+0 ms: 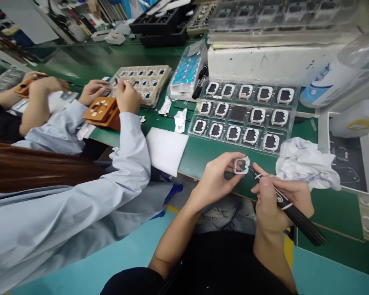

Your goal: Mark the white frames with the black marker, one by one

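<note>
My left hand (217,178) pinches a small silver, squarish watch-case frame (241,165) by its edge, above the front edge of the bench. A black marker pen (299,219) with pale rings is gripped in my right hand (283,200). Its thin tip points at the frame's right side; whether the two touch I cannot tell. Behind my hands lies a clear plastic tray (213,115) with rows of similar frames, one middle pocket holding no frame. Crumpled white cloth or paper (307,164) lies beside my right hand.
On the left, a co-worker's hand (127,96) works over a beige tray (162,92) near an orange block (103,110). White foam (167,149) lies between us. A bottle (329,80), stacked trays (283,18) and blue-dotted packs (187,69) stand behind.
</note>
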### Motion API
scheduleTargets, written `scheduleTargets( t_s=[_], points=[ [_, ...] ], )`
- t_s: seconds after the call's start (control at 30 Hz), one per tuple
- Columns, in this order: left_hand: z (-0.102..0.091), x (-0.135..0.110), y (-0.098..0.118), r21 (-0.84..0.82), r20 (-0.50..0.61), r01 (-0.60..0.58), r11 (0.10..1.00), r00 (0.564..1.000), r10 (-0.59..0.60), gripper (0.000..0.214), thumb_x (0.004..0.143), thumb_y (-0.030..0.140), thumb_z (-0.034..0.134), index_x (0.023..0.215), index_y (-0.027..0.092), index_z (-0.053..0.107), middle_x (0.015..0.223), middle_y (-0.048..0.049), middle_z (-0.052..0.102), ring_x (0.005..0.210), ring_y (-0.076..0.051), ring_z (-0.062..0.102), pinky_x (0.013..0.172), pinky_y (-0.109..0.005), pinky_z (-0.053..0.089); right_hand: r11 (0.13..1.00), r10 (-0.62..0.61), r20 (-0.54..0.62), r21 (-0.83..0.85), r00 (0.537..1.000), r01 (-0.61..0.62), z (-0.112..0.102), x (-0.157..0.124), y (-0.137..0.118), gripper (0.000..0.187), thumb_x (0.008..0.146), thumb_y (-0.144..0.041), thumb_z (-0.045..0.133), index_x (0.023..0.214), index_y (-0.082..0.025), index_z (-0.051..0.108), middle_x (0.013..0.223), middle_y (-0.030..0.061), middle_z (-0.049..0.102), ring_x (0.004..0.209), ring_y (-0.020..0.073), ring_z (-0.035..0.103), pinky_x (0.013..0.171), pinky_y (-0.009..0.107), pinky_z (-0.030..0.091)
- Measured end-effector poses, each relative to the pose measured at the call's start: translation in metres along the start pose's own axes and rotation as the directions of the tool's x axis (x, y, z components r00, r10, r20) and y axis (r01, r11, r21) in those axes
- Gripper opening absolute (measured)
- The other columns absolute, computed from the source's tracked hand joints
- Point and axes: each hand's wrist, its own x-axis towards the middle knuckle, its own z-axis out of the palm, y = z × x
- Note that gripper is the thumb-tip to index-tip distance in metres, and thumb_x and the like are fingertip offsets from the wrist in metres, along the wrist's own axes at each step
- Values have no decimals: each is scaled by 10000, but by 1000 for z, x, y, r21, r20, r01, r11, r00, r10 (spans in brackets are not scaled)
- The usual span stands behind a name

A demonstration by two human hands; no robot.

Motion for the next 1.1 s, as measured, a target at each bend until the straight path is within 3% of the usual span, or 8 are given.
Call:
scheduleTargets(
  t_s=[0.1, 0.2, 0.43, 0.67, 0.83, 1.1],
  points=[
    [-1, -2, 2, 29, -13, -25, 999, 1000, 26, 399, 1121, 201, 820, 1505, 279, 745, 1363, -76, 883, 1181, -220, 911, 1087, -354, 786, 997, 31, 31, -78, 999, -29, 0, -3, -4, 257, 1115, -391, 970, 1005, -258, 781, 732, -22, 768, 854, 354, 936, 795, 475, 837],
    [-3, -2, 5, 36, -17, -42, 998, 999, 43, 393, 1107, 178, 831, 1476, 289, 753, 1385, -54, 891, 1179, -204, 912, 1101, -333, 773, 995, 26, 84, -102, 996, -18, -2, -3, -6, 211, 1131, -364, 953, 1033, -273, 790, 736, -23, 767, 913, 358, 951, 734, 412, 809],
    [-6, 1, 10, -2, -8, -14, 1000, 1000, 14, 393, 1049, 120, 855, 1399, 280, 774, 1290, -17, 913, 1098, -174, 922, 1046, -277, 776, 994, 10, 137, -105, 991, 4, -4, -3, -5, 176, 1160, -308, 917, 1068, -274, 771, 819, -18, 824, 790, 301, 912, 877, 505, 860],
    [-4, -2, 9, 70, -36, -60, 996, 997, 63, 374, 1064, 120, 849, 1387, 294, 776, 1245, 6, 921, 1063, -155, 923, 1026, -247, 769, 986, 4, 138, -164, 990, 19, -2, -2, -6, 228, 1193, -368, 903, 1045, -296, 744, 795, -27, 793, 1006, 355, 957, 917, 494, 857],
    [-3, -3, 9, 86, -49, -74, 994, 996, 78, 392, 1055, 106, 860, 1384, 305, 790, 1226, 22, 924, 1041, -148, 922, 1018, -243, 768, 983, -1, 131, -183, 991, 25, -1, 0, -8, 236, 1208, -383, 885, 1041, -298, 741, 733, -46, 742, 1013, 358, 960, 831, 435, 839],
    [-3, -4, 10, 106, -52, -78, 991, 995, 84, 373, 1065, 124, 868, 1388, 299, 800, 1240, 23, 928, 1050, -147, 927, 1009, -232, 761, 986, -1, 129, -164, 992, 22, 1, -1, -7, 223, 1201, -339, 887, 1044, -287, 739, 800, -39, 795, 1039, 341, 963, 865, 404, 834]
  ],
)
